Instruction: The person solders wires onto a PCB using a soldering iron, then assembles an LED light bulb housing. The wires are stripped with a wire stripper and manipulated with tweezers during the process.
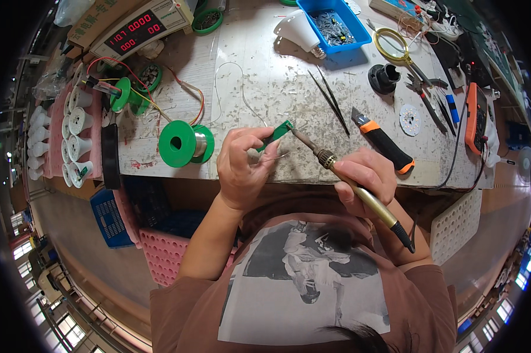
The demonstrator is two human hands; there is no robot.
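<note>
Near the table's front edge, my left hand [245,165] pinches a small green circuit board [282,130] between fingers and thumb. My right hand [368,179] is closed round the handle of a soldering iron [359,191]. The iron's tip meets the board's upper right end, or sits very close to it; I cannot tell which. Thin solder wire runs in a loop from a green spool [178,144], left of my left hand, toward the fingers holding the board. Part of the board is hidden by those fingers.
Black tweezers [330,103], an orange-and-black utility knife [383,141] and a round LED board [410,119] lie to the right. Farther back stand a blue bin [350,44] of small parts and a white bulb [296,30]. White lamp housings [77,120] fill a pink tray at left.
</note>
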